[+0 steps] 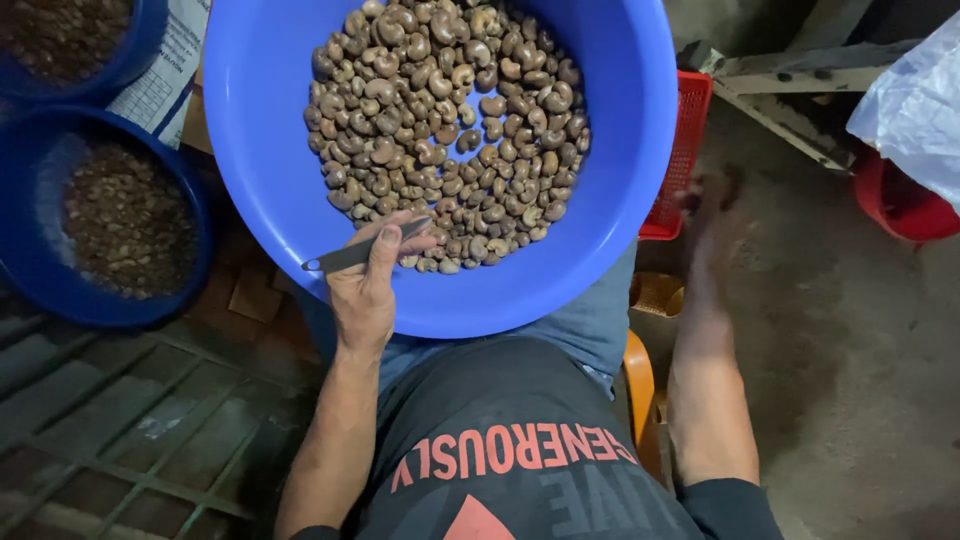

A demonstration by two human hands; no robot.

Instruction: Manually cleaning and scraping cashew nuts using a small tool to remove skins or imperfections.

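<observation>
A dark shirt (520,450) fills the bottom edge, below the blue basin (620,150) on the lap. The left hand (372,275) rests on the basin's near rim, fingers curled tight around a thin metal blade (355,256), fingertips touching the nuts (450,120) heaped inside. The right hand (712,200) reaches past the basin toward a red basket (680,150); it is blurred, so its fingers cannot be made out.

We see a white printed paper sheet with a ruled grid (165,62) upper left, and a crinkled white plastic bag (912,105) upper right.
</observation>
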